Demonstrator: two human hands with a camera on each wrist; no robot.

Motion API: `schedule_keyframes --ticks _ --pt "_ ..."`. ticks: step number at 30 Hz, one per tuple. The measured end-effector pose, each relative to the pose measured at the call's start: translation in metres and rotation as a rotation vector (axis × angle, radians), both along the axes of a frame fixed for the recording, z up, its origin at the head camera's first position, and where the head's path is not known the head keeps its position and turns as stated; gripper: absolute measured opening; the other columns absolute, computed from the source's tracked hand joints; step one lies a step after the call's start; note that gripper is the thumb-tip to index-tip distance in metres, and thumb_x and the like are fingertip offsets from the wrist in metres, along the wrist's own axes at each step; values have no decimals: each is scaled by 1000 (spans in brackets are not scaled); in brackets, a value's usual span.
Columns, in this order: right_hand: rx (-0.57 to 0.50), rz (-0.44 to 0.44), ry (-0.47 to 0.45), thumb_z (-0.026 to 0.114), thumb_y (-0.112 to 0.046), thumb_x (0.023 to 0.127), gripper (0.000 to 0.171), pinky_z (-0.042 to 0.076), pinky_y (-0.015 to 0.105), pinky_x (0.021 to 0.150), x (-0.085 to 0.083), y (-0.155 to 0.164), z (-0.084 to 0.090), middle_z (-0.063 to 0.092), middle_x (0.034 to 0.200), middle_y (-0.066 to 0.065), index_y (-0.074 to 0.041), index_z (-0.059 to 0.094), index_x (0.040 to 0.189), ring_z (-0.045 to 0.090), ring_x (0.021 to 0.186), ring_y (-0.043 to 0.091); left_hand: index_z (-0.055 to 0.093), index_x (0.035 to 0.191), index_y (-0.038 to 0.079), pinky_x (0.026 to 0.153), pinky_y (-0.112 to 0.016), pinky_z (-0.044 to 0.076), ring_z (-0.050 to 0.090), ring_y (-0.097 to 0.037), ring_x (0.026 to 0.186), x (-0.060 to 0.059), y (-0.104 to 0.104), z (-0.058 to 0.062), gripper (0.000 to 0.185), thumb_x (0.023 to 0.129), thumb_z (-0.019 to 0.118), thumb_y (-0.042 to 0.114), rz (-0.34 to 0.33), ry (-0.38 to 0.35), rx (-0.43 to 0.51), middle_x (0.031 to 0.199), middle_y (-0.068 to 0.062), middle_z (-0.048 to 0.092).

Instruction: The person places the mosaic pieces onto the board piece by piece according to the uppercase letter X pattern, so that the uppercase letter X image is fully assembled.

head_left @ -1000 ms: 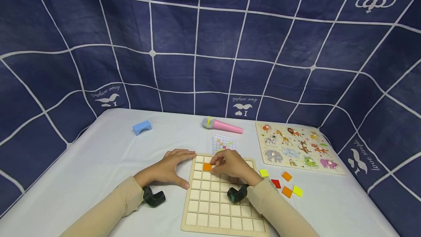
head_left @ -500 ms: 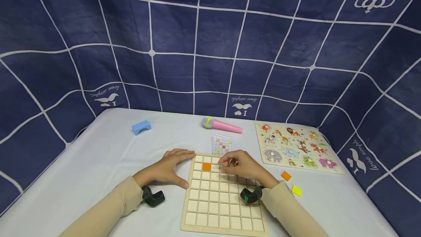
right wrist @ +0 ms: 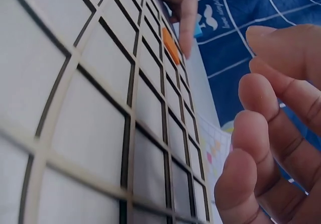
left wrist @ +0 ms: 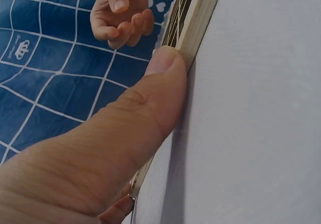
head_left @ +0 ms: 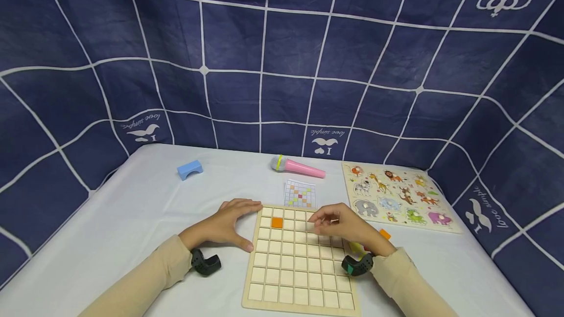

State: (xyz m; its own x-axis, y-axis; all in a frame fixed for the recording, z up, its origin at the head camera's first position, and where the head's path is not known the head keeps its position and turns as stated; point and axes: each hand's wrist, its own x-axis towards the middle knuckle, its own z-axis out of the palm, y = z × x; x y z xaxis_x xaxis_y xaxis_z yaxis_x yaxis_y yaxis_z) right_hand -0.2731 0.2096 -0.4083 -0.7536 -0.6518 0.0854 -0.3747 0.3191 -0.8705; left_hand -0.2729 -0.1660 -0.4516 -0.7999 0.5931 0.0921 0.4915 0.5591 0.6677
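Note:
A wooden grid board (head_left: 287,276) lies flat on the white table, with one orange square tile (head_left: 277,222) set in a cell near its far left corner. My left hand (head_left: 224,224) rests at the board's left side, fingers spread; its thumb (left wrist: 165,78) touches the edge and the fingertips reach the far corner. Over the board's far right part hovers my right hand (head_left: 337,221), fingers loosely bent. In the right wrist view nothing shows between those fingertips (right wrist: 251,133). Behind the board lies a printed pattern card (head_left: 300,192) with coloured squares.
Loose tiles lie right of the board, mostly hidden by the right forearm; an orange one (head_left: 385,234) shows past it. Farther back are an animal puzzle board (head_left: 396,197), a pink toy microphone (head_left: 304,168) and a blue arch block (head_left: 190,169). A blue curtain (head_left: 286,97) hangs behind.
My right hand has left the orange tile and moved to the right across the board, leaving the tile in its cell. My left hand has stayed in place.

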Motion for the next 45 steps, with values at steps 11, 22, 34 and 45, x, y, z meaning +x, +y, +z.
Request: schedule_keyframes --ticks 11,22,34,45 --pt "-12 -46 -34 73 -2 100 22 56 24 76 7 39 0 74 97 0 13 72 117 66 88 9 53 159 4 120 -74 18 35 -46 153 0 0 0 108 70 101 42 5 5 -1 164 -16 50" --pt "-5 -166 -7 74 -1 99 19 56 23 69 20 75 -6 68 95 -2 10 74 115 64 84 7 52 159 4 120 -73 19 35 -45 153 0 1 0 108 71 101 43 4 -2 -8 165 -16 49" --pt "26 -282 30 74 2 99 19 48 24 48 22 92 -15 63 84 -3 11 74 115 49 57 10 52 160 4 120 -73 20 34 -46 154 0 0 2 108 71 101 43 5 -1 -10 166 -16 48" --pt "134 -369 17 79 0 95 27 45 23 49 24 87 -19 57 79 3 10 75 120 47 56 6 52 160 5 120 -72 20 34 -45 154 -2 0 0 109 71 101 43 6 4 -17 165 -16 49"
